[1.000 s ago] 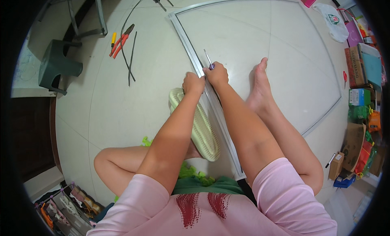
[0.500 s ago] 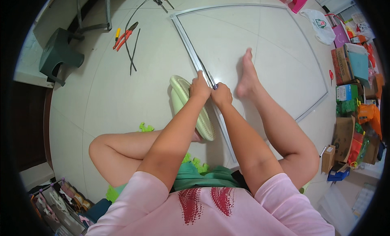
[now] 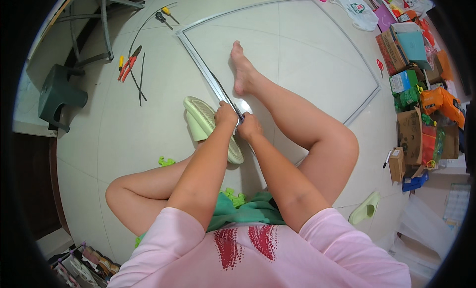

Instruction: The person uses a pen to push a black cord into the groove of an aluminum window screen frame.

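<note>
A large silver metal frame point(image 3: 201, 65) lies on the tiled floor, its near bar slanting toward me between my legs. My left hand point(image 3: 226, 114) is closed around that bar. Close beside it, my right hand point(image 3: 250, 128) is closed at the bar's right edge, gripping a small shiny piece mostly hidden by the fingers; I cannot make out what it is. A thin dark strip point(image 3: 218, 84) runs along the bar above the hands. My left foot wears a pale green slipper point(image 3: 198, 114), tilted on its side, left of the bar. My bare right foot point(image 3: 242, 72) rests inside the frame.
Red-handled pliers point(image 3: 130, 65), two screwdrivers point(image 3: 166, 18) and dark strips point(image 3: 141, 82) lie at the far left near a green stool point(image 3: 59, 94). Cardboard boxes point(image 3: 411, 134) and bags line the right side. Another green slipper point(image 3: 365, 207) lies at the lower right.
My bare right foot has shifted left, nearer the bar, and the right knee has moved inward. The whole view has turned somewhat. Both hands stay at about the same place on the bar.
</note>
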Demonstrator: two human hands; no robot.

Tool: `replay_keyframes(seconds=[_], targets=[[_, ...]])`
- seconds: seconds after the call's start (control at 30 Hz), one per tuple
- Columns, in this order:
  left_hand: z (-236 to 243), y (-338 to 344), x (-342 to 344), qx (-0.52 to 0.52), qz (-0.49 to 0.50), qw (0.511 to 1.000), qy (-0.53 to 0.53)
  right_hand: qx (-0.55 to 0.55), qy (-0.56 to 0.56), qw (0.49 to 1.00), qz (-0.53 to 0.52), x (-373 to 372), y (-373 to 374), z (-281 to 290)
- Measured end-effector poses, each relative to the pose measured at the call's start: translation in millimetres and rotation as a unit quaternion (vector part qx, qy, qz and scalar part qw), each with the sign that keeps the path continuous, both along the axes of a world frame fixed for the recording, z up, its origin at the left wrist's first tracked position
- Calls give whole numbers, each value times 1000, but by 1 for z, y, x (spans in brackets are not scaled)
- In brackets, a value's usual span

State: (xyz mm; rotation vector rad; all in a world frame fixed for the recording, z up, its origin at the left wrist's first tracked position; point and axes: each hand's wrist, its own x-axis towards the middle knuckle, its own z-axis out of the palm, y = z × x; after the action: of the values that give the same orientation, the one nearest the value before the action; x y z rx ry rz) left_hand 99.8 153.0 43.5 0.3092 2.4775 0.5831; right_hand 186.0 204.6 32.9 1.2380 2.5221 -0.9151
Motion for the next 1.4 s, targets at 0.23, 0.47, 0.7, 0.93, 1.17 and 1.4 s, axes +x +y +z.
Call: replay_keyframes(seconds=[0.23, 0.47, 0.7, 0.93, 1.17, 1.4], targets=[[-2, 2, 1, 3, 26, 1000, 15, -47, 46, 998, -6, 11, 1, -1], [20, 3, -9, 43, 79, 994, -58, -38, 75, 996, -10, 20, 17, -13], [10, -1, -14, 19, 45, 999, -9, -84, 22, 992, -92, 3, 21, 7], [-11, -14, -81, 123, -51, 967, 220, -124, 114, 981, -96, -62, 36, 3], [-29, -9, -138, 48, -274, 932, 231, -131, 125, 982, -57, -139, 58, -16], [-22, -12, -168, 48, -369, 905, 207, -137, 110, 984, 22, -153, 75, -32]])
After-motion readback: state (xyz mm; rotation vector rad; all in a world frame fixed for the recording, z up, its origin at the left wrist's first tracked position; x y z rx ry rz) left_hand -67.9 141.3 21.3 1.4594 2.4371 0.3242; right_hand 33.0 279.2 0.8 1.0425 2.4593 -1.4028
